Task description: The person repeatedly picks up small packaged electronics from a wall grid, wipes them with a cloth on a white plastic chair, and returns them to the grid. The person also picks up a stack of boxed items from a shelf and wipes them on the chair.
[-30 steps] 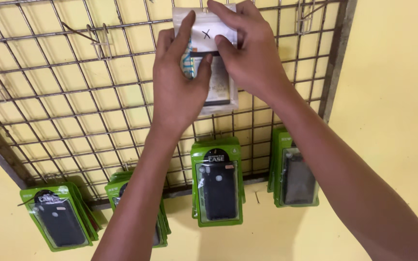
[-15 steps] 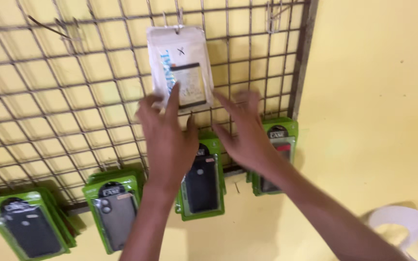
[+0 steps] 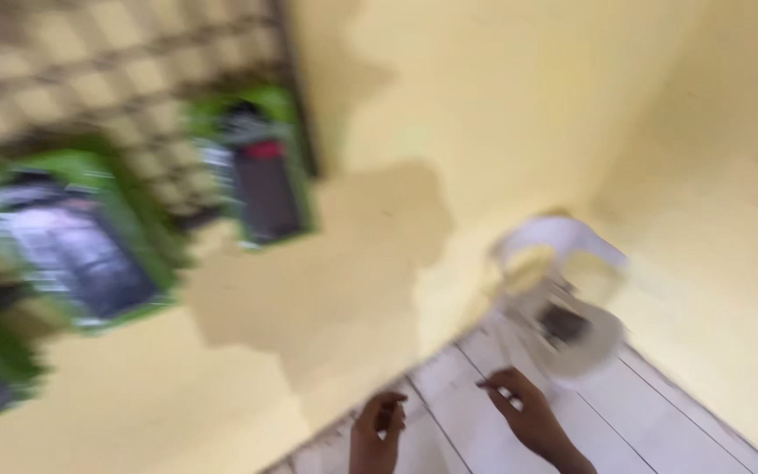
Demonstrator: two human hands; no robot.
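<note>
A: Frame's smeared, camera swinging. What's each grip doing?

B: Both low at the bottom edge. Left hand [image 3: 377, 434] is loosely curled, fingers bent in, nothing in it that I can make out. Right hand [image 3: 526, 412] has fingers spread and slightly hooked, also grasping nothing. Neither touches anything.

A: Nearest thing to them?

B: The white plastic chair [image 3: 563, 294], up and to the right of the right hand, standing on the pale tiled floor [image 3: 660, 421]. There's a dark flat item on its seat [image 3: 563, 323] (too blurred to say what). The right hand is plainly the nearer one; the left sits further off, on the side away from the chair.

A: And the hanging stuff?

B: Wire grid rack [image 3: 116, 79] on the yellow wall [image 3: 449, 105], upper left. Green-edged packs with dark cases hang there: one near the rack's right edge [image 3: 261, 171], a bigger-looking one further left [image 3: 76, 241]. Long axes run roughly top to bottom, tilted in this view. Well apart from both hands, up and left.

A: Room to move?

B: Open floor between the hands and the chair, nothing lying there that I can see. Wall meets floor just left of the left hand, so that side is tight. Second wall closes in behind the chair on the right (corner spot).
</note>
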